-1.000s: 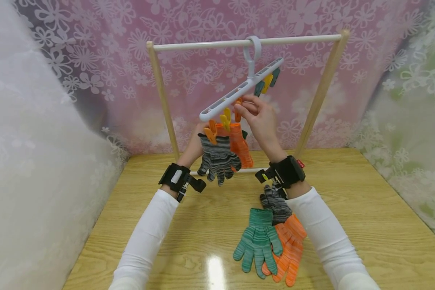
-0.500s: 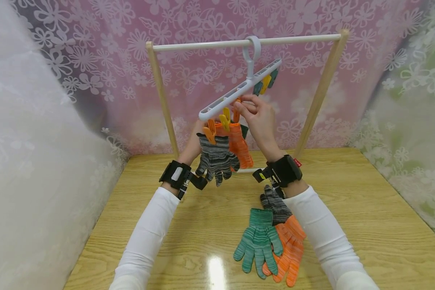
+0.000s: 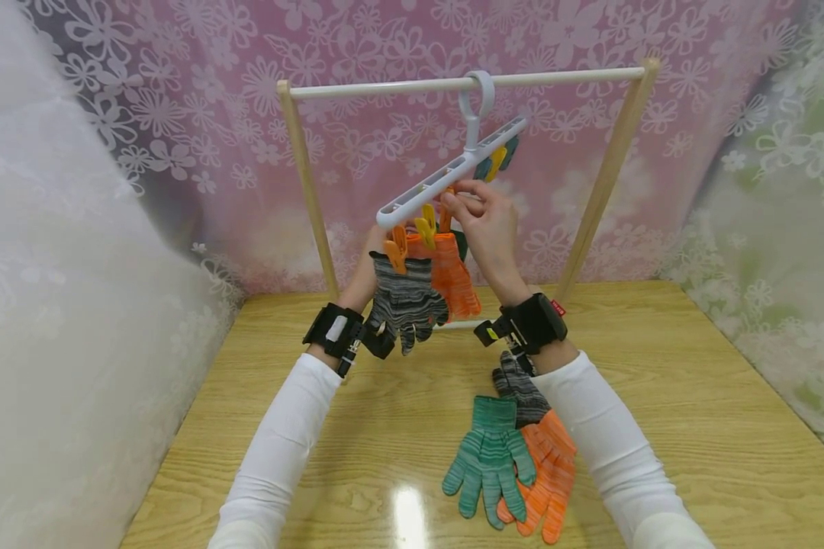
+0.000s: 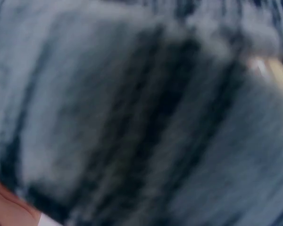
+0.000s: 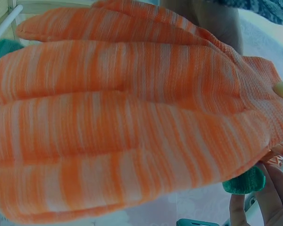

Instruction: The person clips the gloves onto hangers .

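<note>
With thumb and fingers, my right hand (image 3: 487,226) pinches an orange clothespin (image 3: 446,216) under the pale grey clip hanger (image 3: 426,192). Close behind that clothespin shows the edge of a green glove (image 3: 461,242); in the right wrist view green knit (image 5: 245,181) peeks out below the orange glove (image 5: 132,108). My left hand (image 3: 376,240) reaches behind the hanging gloves, its fingers hidden, so I cannot tell its grip. A yellow clothespin (image 3: 426,226) holds the orange glove, and an orange-yellow one (image 3: 396,250) the grey-black striped glove (image 3: 407,293), which fills the left wrist view.
The hanger hooks over the white bar (image 3: 556,78) of a wooden-legged rack (image 3: 607,183). Blue-green and yellow clothespins (image 3: 496,163) hang at its far end. Green (image 3: 489,457), orange (image 3: 552,473) and grey-black (image 3: 519,387) gloves lie overlapping on the wooden table (image 3: 281,473).
The hanger's far end has swung slightly left and down. My right hand has drifted a little left with the clothespin, and the striped glove has shifted left over my left wrist camera.
</note>
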### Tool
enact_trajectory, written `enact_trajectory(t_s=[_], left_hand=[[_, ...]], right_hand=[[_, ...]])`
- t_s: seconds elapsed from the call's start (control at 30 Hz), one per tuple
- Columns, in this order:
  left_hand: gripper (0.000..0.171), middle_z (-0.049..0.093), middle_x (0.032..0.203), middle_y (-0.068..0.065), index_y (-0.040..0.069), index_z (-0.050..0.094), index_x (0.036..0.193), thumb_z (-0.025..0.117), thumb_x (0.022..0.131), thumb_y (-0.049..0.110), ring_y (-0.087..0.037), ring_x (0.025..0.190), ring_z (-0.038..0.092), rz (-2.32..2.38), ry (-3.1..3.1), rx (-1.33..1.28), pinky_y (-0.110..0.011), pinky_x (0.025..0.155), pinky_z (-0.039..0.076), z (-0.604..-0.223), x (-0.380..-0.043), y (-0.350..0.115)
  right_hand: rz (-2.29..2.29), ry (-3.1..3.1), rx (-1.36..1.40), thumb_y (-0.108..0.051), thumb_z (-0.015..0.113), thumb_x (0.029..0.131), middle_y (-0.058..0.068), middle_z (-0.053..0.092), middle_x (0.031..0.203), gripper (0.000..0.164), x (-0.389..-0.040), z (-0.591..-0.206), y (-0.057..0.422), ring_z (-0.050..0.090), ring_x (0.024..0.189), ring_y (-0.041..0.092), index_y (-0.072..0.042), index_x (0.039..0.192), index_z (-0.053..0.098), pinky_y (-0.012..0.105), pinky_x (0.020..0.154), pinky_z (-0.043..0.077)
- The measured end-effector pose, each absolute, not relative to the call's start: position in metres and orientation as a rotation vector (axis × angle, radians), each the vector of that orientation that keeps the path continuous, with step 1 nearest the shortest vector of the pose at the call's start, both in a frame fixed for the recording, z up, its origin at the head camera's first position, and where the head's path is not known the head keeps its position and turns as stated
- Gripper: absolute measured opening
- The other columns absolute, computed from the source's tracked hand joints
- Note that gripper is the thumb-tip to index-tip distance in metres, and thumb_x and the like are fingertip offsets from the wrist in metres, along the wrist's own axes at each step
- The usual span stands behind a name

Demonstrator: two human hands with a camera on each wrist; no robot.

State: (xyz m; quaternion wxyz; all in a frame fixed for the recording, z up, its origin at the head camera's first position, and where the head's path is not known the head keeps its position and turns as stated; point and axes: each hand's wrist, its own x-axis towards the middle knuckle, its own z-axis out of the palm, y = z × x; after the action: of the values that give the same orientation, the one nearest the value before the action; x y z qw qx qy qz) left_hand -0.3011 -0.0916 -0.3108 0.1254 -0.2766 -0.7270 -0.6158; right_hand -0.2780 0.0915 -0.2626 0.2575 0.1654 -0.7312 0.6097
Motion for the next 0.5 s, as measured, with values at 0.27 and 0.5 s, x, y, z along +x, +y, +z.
enact_trajectory(t_s=[0.27,0.5], left_hand=[[0.026,0.065,0.113,-0.031,-0.014,0.061,0.124,0.056,0.101,-0.001,-0.012,0.092,0.061,-1.827,-2.075,-0.902,-0.028,0.086,0.053,-0.3091,-0.3004,-0.0919],[0.026,0.064,0.110,-0.027,-0.011,0.060,0.124,0.053,0.102,-0.001,-0.020,0.092,0.059,-1.778,-2.131,-0.867,-0.030,0.086,0.049,-0.3100,-0.3020,-0.0914]], right_hand=[[1.642,-1.970,0.471,-0.018,0.070,0.098,0.019,0.074,0.111,0.032,-0.2775,-0.2630,0.0917,0.072,0.106,0.028,0.002,0.123,0.069,0.034,0.097,0.056],[1.641,-1.968,0.465,-0.017,0.070,0.098,0.018,0.074,0.111,0.031,-0.2791,-0.2636,0.0921,0.072,0.107,0.028,0.002,0.122,0.069,0.035,0.096,0.057]])
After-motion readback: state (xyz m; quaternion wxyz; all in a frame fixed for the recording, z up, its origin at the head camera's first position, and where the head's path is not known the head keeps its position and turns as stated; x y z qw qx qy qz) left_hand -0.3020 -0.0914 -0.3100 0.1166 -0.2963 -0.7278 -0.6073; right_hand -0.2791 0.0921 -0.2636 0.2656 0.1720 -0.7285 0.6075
